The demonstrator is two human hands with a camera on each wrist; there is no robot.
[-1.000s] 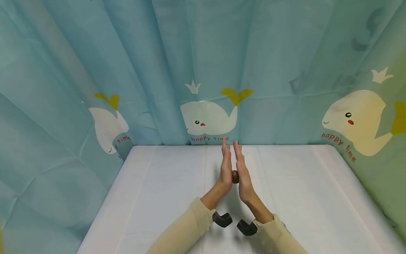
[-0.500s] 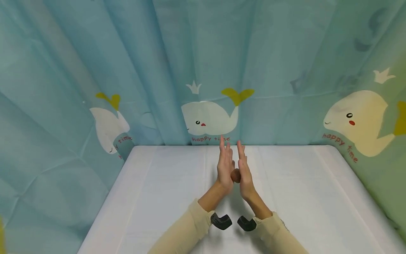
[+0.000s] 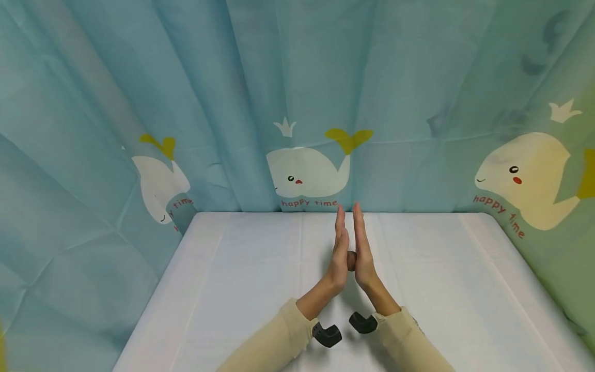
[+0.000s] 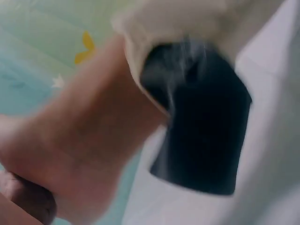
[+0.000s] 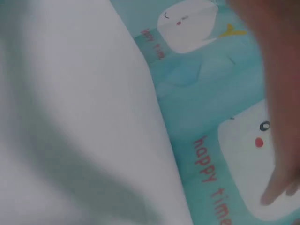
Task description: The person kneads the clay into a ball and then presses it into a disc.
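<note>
In the head view a small dark brown ball (image 3: 351, 261) sits between my two upright palms, above the white table. My left hand (image 3: 340, 253) presses it from the left with straight fingers pointing away from me. From the other side my right hand (image 3: 364, 253) presses it, fingers straight too. The two hands lean towards each other, fingertips a little apart. Close up in the left wrist view, the ball (image 4: 35, 201) shows at the lower left against a palm, partly covered. The right wrist view has a blurred hand (image 5: 283, 103) along its right edge; the ball is hidden there.
A white-covered table (image 3: 251, 268) lies beneath the hands. Behind it and along both sides hangs a blue-green curtain (image 3: 400, 103) with whale prints. Black wrist devices, one on the left sleeve (image 3: 327, 335) and one on the right sleeve (image 3: 363, 323), jut inward close to each other.
The hands have slid against each other: over the last half second the left drew back and rightward while the right moved slightly forward. The ball has shifted a little right between the palms.
</note>
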